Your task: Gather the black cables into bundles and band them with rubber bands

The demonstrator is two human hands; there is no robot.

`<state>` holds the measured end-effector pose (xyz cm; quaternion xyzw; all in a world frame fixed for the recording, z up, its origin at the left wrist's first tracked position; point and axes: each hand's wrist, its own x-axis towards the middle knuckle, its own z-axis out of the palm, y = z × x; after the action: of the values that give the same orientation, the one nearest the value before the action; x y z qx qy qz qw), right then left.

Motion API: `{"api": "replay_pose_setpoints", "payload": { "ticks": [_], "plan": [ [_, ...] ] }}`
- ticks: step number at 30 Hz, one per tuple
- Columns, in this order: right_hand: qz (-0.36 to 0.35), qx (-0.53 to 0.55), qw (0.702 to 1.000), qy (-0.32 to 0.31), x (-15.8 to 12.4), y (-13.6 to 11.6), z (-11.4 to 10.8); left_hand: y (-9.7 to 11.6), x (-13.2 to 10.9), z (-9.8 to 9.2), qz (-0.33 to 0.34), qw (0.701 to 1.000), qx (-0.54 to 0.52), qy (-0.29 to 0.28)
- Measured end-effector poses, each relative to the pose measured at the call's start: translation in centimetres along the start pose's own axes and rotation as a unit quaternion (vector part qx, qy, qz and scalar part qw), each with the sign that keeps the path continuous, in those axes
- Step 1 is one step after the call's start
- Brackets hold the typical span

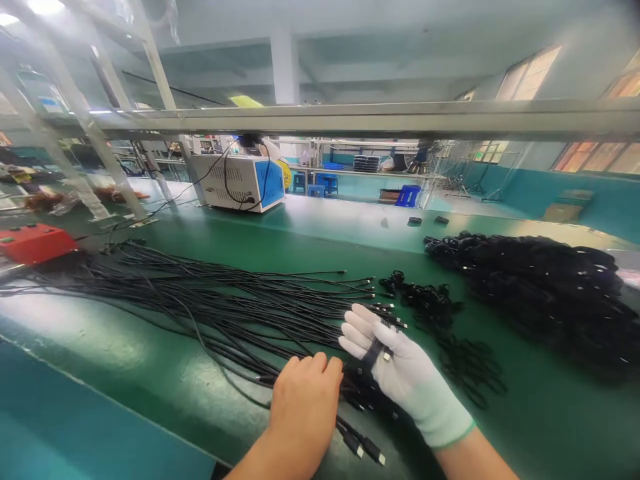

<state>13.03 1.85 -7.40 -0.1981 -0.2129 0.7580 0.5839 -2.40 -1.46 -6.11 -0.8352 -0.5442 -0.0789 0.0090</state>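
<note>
On the green bench point(310, 247), the loose black cables point(210, 300) lie fanned out, and the coiled heap point(540, 293) sits right of that fan. Your bare left hand point(305, 400) presses curled fingers onto the fan's near ends. Your gloved right hand point(400, 367), just right of them, holds one cable point(373, 350) across its fingers. You seem mid-wrap, so the next move calls for steady tension.

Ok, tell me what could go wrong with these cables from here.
1. The loose cables cross one another beside the left hand, so pulling one may drag its neighbours into a tangle.
2. Some connector ends lie close to the front edge of the table and might slide off.
3. A black strand lies across the gloved right hand and could snag.
</note>
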Motion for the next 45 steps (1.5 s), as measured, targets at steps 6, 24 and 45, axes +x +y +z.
{"api": "replay_pose_setpoints", "payload": {
  "ticks": [6,24,45],
  "plan": [
    [0.024,-0.058,0.998,0.006,-0.3,0.7,0.5,-1.1,0.6,-0.5,0.179,0.975,0.021,0.129],
    [0.239,-0.035,0.955,-0.174,-1.1,3.8,-0.3,-5.2,5.8,-5.0,0.369,0.917,-0.153,-0.014],
    [0.172,-0.158,0.94,-0.247,-2.1,1.8,0.8,-3.7,1.9,-1.6,0.049,0.781,-0.607,-0.136]
  ]
}}
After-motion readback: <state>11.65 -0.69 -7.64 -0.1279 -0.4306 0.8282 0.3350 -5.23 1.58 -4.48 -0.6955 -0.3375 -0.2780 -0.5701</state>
